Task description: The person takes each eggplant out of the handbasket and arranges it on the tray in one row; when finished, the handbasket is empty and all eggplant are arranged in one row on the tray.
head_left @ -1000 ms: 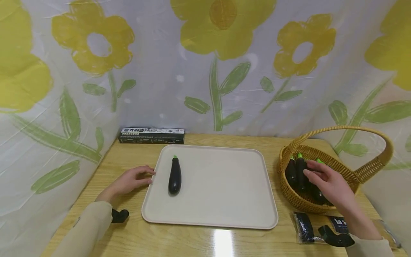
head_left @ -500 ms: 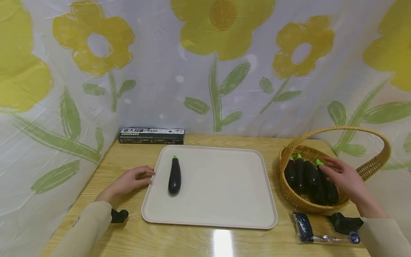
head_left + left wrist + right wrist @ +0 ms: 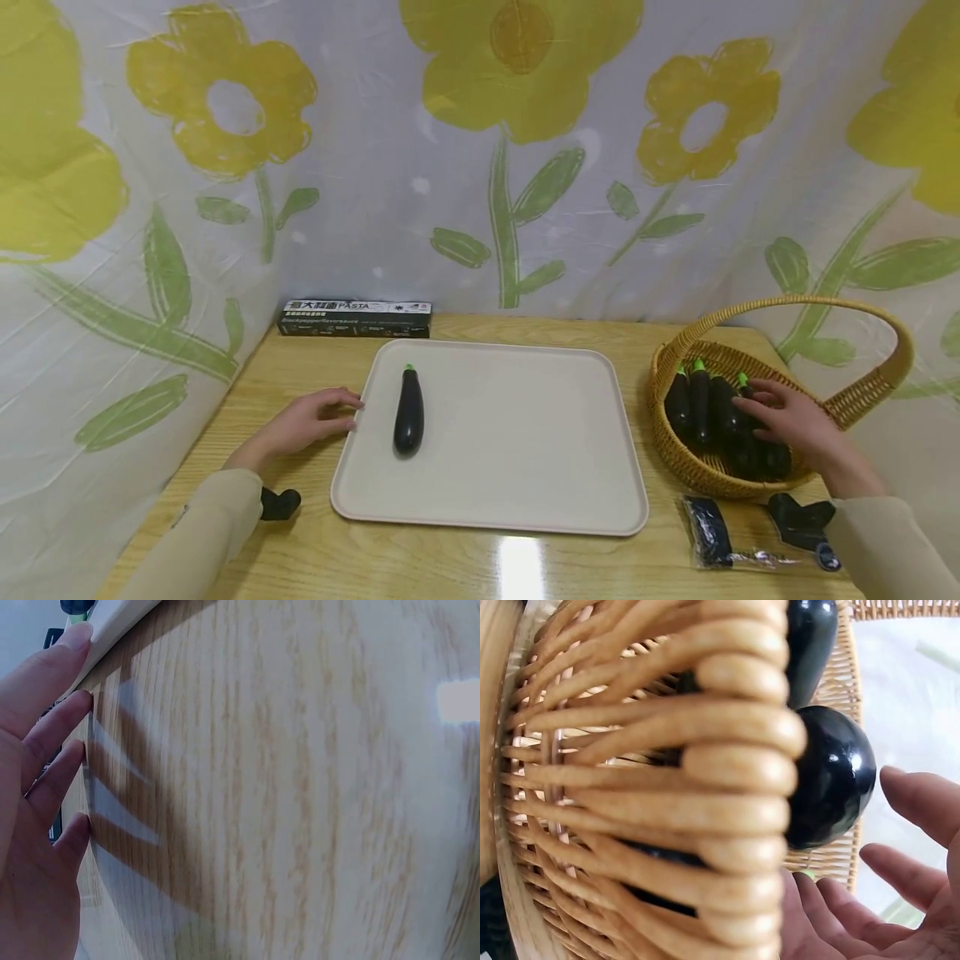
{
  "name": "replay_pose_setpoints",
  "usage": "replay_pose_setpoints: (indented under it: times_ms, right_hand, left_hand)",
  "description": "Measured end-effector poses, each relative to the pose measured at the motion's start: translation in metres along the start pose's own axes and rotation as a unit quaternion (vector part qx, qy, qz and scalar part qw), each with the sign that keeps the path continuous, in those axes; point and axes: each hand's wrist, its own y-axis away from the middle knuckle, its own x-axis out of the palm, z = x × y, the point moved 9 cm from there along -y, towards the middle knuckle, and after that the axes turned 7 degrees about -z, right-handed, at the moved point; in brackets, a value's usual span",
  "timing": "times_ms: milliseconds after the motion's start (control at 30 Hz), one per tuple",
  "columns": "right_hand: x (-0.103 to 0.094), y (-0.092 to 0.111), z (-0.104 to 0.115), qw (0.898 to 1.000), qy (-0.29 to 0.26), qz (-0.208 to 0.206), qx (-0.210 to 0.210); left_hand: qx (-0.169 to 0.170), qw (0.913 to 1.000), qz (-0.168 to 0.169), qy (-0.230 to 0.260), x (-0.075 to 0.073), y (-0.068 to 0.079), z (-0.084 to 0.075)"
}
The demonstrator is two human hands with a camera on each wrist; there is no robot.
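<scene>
A pale rectangular tray (image 3: 517, 433) lies on the table with one dark eggplant (image 3: 408, 417) near its left side, green stem pointing away. At the tray's left edge rests my left hand (image 3: 311, 421), fingers loosely bent and holding nothing. To the right, a wicker basket (image 3: 678, 467) carries several eggplants (image 3: 701, 404). My right hand (image 3: 798, 425) is over the basket's right part, fingers around the rightmost eggplants. The right wrist view shows the thumb apart from the nearest eggplant (image 3: 836, 776); some fingertips are hidden behind the basket rim.
A black pasta box (image 3: 355, 317) stands at the back left against the flowered curtain (image 3: 360, 208). In front of the basket lies a clear plastic package (image 3: 708, 533) with dark labels. The basket's tall handle (image 3: 810, 302) arches over its right side.
My right hand first shifted rightward across the basket, uncovering eggplants, then came slightly back left over the rightmost ones. My left hand, the tray and its eggplant have stayed put.
</scene>
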Motion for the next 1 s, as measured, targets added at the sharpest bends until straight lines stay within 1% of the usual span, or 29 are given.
replay_pose_setpoints:
  times_ms: [200, 367, 533, 733, 1000]
  right_hand:
    - [0.005, 0.000, -0.001, 1.000, -0.012, 0.008, -0.003]
    - [0.007, 0.002, -0.002, 1.000, -0.021, 0.019, -0.006]
    - [0.011, 0.004, 0.003, 0.999, -0.018, 0.035, -0.027]
    - [0.012, 0.007, 0.010, 0.997, 0.005, 0.052, -0.061]
    - [0.013, 0.008, 0.017, 0.994, 0.048, 0.060, -0.083]
  left_hand:
    - [0.002, 1.0000, -0.004, 0.001, -0.001, -0.001, -0.003]
    - [0.002, 1.0000, 0.001, -0.002, 0.000, -0.002, -0.003]
    - [-0.007, 1.0000, 0.005, -0.005, 0.001, -0.001, 0.000]
    - [-0.010, 0.9999, 0.008, -0.005, 0.001, 0.000, -0.001]
    - [-0.009, 0.9999, 0.006, -0.005, 0.000, 0.000, -0.001]
